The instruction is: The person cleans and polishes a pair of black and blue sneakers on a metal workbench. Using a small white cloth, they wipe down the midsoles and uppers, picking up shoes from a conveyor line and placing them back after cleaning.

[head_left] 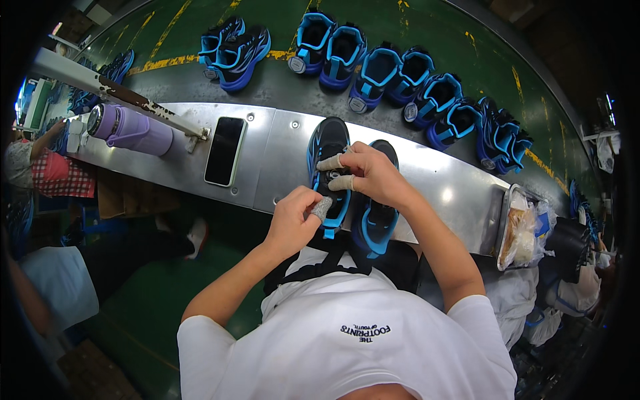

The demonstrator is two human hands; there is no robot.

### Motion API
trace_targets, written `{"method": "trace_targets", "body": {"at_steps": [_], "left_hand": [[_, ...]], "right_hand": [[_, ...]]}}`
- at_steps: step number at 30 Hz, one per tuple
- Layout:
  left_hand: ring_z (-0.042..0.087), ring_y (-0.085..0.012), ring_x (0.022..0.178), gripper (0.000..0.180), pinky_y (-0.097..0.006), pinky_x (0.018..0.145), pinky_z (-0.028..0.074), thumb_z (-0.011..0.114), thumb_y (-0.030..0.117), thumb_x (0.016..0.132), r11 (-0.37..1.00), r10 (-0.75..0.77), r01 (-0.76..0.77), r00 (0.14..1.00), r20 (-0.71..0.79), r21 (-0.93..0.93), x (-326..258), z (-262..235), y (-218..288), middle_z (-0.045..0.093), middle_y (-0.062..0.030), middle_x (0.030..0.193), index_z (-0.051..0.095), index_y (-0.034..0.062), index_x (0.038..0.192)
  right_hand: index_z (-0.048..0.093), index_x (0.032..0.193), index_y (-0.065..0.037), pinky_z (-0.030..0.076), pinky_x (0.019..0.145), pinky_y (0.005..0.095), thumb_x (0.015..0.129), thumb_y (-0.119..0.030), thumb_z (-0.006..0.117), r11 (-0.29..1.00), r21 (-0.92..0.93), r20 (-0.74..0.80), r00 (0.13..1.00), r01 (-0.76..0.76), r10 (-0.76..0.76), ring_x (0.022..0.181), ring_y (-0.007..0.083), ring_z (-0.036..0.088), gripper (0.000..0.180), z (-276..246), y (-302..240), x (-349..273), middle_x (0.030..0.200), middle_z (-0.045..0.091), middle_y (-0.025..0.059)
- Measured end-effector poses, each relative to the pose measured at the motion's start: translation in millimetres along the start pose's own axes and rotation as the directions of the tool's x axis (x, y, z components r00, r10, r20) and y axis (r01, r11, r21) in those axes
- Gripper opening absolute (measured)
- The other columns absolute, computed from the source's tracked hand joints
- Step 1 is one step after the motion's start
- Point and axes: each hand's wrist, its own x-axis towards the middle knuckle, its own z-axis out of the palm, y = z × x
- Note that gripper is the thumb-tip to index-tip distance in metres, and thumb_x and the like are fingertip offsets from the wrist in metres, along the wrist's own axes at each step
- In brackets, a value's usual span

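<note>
Two black and blue sneakers lie side by side on a steel shelf in front of me. My left hand grips the heel end of the left sneaker, its thumb wrapped in grey tape. My right hand rests over the tongue area of that same sneaker, with taped fingertips pressing on it. The right sneaker lies just beside it, partly hidden under my right wrist.
A green conveyor belt behind the shelf carries several blue sneakers. On the shelf lie a phone and a purple bottle. A metal tray with plastic bags sits at right. Another person works at far left.
</note>
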Motion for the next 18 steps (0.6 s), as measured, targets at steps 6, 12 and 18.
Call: {"method": "trace_targets", "body": {"at_steps": [6,12,18], "left_hand": [[0.058,-0.0331,0.087,0.014,-0.038,0.078,0.048,0.058,0.001,0.080,0.960,0.182,-0.183,0.983,0.024,0.210,-23.4,-9.9,55.5,0.058,-0.0164,0.095,0.061,-0.0014,0.094],[0.053,-0.0377,0.092,0.034,-0.046,0.081,0.042,0.059,0.033,0.089,0.760,0.330,-0.470,0.874,0.357,0.448,-32.8,7.3,131.4,0.056,-0.0223,0.094,0.067,0.0149,0.116],[0.063,-0.0327,0.074,0.031,-0.046,0.060,0.051,0.048,0.033,0.094,0.698,0.175,-0.528,0.780,0.601,0.483,5.1,14.0,185.7,0.062,-0.0171,0.076,0.072,0.0160,0.103]], "right_hand": [[0.073,0.106,-0.016,0.047,0.073,0.0355,0.077,-0.027,0.076,0.979,-0.200,-0.115,0.991,0.036,-0.060,0.080,0.0264,0.058,0.032,-6.1,-43.3,-25.0,0.082,0.055,0.0112],[0.063,0.119,-0.012,0.052,0.076,0.0446,0.083,-0.060,0.061,0.898,-0.439,-0.205,0.976,-0.020,-0.079,0.089,0.0349,0.066,0.059,-117.4,-91.3,36.1,0.095,0.068,0.0180],[0.060,0.123,-0.005,0.053,0.080,0.0428,0.074,-0.071,0.063,0.696,-0.641,-0.355,0.929,-0.324,0.106,0.093,0.0343,0.067,0.082,-173.8,-114.2,156.7,0.100,0.069,0.0191]]}}
